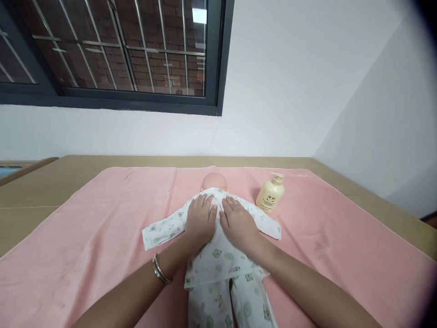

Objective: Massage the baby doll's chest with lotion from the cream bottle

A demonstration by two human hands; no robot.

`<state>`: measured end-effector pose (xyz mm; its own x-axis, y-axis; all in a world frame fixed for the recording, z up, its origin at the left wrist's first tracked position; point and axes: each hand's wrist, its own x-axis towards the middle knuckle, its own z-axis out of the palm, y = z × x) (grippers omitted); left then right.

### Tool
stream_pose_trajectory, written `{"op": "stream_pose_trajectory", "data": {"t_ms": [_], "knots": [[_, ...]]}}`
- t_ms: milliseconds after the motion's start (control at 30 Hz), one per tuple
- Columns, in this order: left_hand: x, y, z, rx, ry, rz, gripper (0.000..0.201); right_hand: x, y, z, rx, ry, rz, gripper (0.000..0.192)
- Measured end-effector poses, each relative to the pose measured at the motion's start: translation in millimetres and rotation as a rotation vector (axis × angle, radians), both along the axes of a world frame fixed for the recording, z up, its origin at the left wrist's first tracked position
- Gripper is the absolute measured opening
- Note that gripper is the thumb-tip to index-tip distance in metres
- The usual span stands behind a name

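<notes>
A baby doll lies on a pink sheet with its head toward the wall, only the smooth top of the head showing. It wears a white printed top with long sleeves spread to both sides, and matching trousers. My left hand rests flat on the left side of the top's upper part, fingers stretched out. On the right side, my right hand lies flat the same way. Both palms press on the cloth and grip nothing. The doll's hands are not visible at the sleeve ends.
The pink sheet covers most of a tan padded surface. A pale yellow pump bottle stands on it, right of the doll's head. Behind rises a white wall with a dark-framed, barred window.
</notes>
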<state>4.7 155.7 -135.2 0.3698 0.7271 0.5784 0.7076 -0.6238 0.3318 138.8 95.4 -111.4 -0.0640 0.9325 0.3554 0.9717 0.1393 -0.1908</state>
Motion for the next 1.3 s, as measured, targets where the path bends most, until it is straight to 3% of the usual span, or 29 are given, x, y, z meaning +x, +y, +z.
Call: {"op": "stream_pose_trajectory", "data": {"t_ms": [200,333,533,733,933,1133,1300], "knots": [[1.6,5.1,8.1,-0.052,0.059,-0.058,0.043,-13.0,-17.7,-2.6,0.026,-0.187,-0.014,0.046],[4.8,-3.7,11.3,0.004,0.172,-0.048,0.044,-5.8,-11.6,2.9,0.032,-0.068,-0.002,0.044],[8.5,-31.9,12.3,0.14,0.275,-0.004,0.039,17.3,19.3,1.7,-0.049,0.148,0.003,0.049],[10.8,-51.2,17.0,0.115,0.281,0.045,0.038,26.5,34.2,-1.0,-0.114,0.186,0.029,0.052],[6.5,-32.1,23.4,0.015,0.027,0.006,0.023,8.5,11.3,3.6,-0.109,0.043,0.022,0.052],[4.3,-8.5,16.2,-0.014,-0.12,-0.041,0.024,-9.1,-17.8,4.6,-0.023,-0.164,0.008,0.048],[4.3,-2.5,6.8,-0.044,-0.114,-0.029,0.03,-2.3,-9.4,12.8,0.016,-0.051,-0.01,0.038]]}}
